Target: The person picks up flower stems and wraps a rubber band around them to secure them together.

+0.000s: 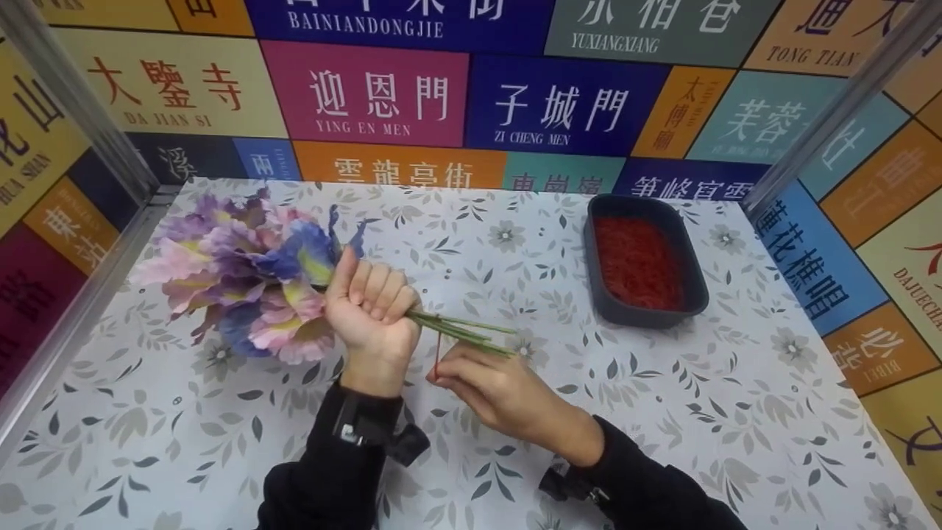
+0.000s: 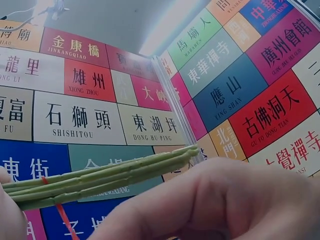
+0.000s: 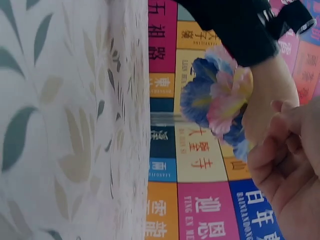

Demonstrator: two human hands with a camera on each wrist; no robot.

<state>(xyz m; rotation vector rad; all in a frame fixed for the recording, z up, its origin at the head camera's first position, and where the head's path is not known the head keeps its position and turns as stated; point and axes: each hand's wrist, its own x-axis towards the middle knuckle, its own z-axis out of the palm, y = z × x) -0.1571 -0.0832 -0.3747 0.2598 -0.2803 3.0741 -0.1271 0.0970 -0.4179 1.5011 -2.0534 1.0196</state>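
My left hand (image 1: 375,305) grips a bunch of artificial flowers (image 1: 250,272) round its stems, the pink, purple and blue blooms spreading out to the left. Green stems (image 1: 471,329) stick out to the right of the fist. A thin red tie (image 1: 438,350) loops round the stems just beside that hand and hangs down, taut. Its lower end is pinched between the thumb and fingers of my right hand (image 1: 508,394). In the left wrist view the red tie (image 2: 65,220) crosses the stems (image 2: 100,175) close to the left hand.
A dark grey tub (image 1: 695,294) full of thin red ties (image 1: 639,261) stands at the back right of the table. The tabletop (image 1: 662,427) has a leaf-patterned cover. Panels with coloured signs (image 1: 368,96) rise behind and at both sides.
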